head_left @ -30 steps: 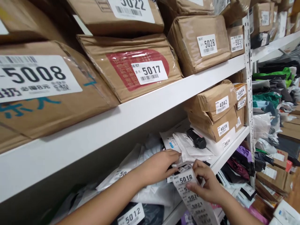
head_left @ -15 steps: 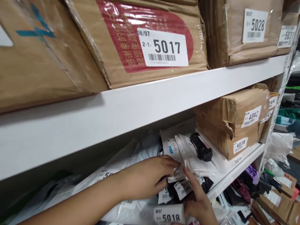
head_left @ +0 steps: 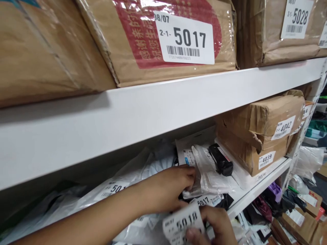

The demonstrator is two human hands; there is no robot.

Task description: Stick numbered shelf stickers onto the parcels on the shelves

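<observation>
My left hand (head_left: pixel 167 189) reaches into the lower shelf, its fingers curled on the edge of a white plastic parcel bag (head_left: pixel 212 175). My right hand (head_left: pixel 216 226) is at the bottom edge, pinching a white strip of number labels (head_left: pixel 184 224) whose top one reads 5018. Under the white bag lies a dark parcel with a label reading 5017 (head_left: pixel 206 200). A small black packet (head_left: pixel 221 163) rests on top of the white bags.
The white shelf board (head_left: pixel 143 112) crosses the view, with taped cardboard boxes above, one labelled 5017 (head_left: pixel 186 39), another 5028 (head_left: pixel 296 18). Brown parcels 4042 (head_left: pixel 282 127) and 4039 (head_left: pixel 265 159) stack at the right. More bags and boxes fill the far right.
The view has moved closer to the shelf. My right hand has drawn back from the bags and lifted the label strip. My left hand stays on the white bag.
</observation>
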